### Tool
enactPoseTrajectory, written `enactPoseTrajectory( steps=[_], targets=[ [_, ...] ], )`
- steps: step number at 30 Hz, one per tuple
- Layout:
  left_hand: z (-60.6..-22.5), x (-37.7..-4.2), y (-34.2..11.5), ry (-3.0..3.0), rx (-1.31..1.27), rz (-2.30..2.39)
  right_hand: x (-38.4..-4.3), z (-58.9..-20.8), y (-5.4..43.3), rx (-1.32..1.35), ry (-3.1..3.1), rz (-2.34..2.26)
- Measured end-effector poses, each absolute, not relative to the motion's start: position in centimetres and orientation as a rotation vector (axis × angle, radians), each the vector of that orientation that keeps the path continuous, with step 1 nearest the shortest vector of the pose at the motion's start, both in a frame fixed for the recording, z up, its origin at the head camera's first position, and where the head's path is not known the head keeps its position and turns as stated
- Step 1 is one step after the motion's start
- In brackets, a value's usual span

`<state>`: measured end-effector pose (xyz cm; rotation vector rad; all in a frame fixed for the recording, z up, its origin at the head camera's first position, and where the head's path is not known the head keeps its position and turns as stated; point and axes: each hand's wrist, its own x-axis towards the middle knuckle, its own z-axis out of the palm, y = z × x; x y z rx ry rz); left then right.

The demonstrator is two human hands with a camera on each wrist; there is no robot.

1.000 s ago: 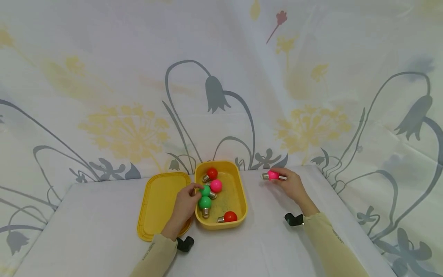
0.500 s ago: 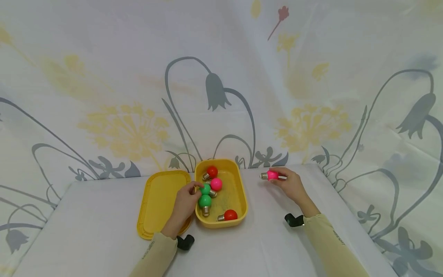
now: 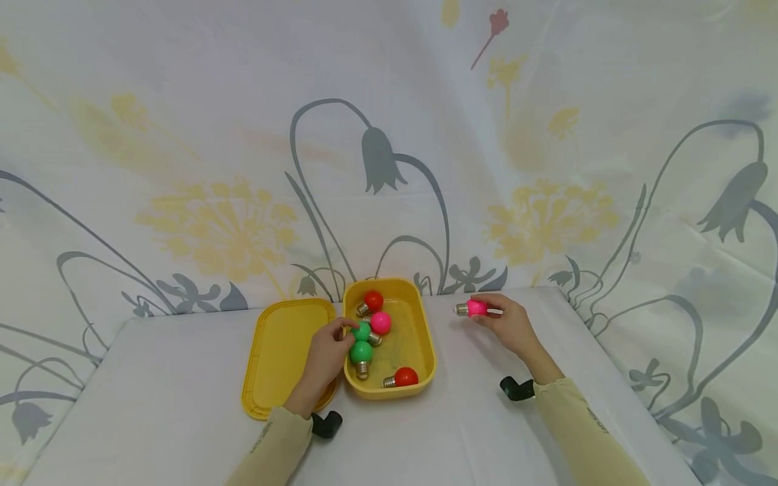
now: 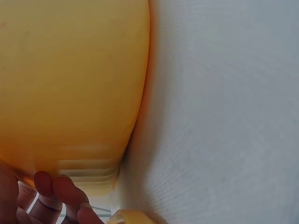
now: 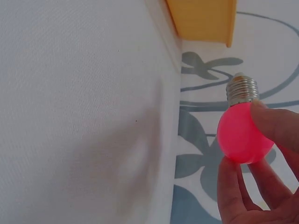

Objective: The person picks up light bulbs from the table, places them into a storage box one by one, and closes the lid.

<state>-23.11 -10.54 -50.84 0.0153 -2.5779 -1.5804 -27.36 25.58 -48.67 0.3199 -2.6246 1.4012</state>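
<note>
In the head view, my right hand (image 3: 507, 324) holds a pink light bulb (image 3: 477, 308) above the table, right of the yellow box (image 3: 429, 351). Its metal screw base (image 5: 242, 88) points away from the fingers in the right wrist view. My left hand (image 3: 328, 351) reaches over the box's left rim, thumb and index finger pinching a green bulb (image 3: 362, 331). Its other fingers (image 4: 70, 191) lie outside the box wall in the left wrist view, where that bulb is hidden. Around it in the box lie another green bulb (image 3: 361, 352), a pink bulb (image 3: 381, 322) and two red bulbs (image 3: 373, 300).
A flat yellow lid (image 3: 282, 354) lies left of the box, partly under my left forearm. Behind the white-covered table (image 3: 468, 418) hangs a flower-printed cloth (image 3: 377, 162). A black wrist-worn piece (image 3: 516, 388) sticks out beside each sleeve.
The pink bulb in my right hand has shifted very slightly left, toward the box. My left hand stays at the green bulb, and the view has tilted a little.
</note>
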Motion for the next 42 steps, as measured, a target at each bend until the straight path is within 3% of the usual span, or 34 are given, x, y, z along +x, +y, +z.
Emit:
enactPoseTrajectory(
  steps=[42],
  targets=[
    [-50.7, -23.0, -10.5, -2.571, 0.026, -1.612, -26.5, -46.5, 22.5, 0.515, -2.571, 1.462]
  ],
)
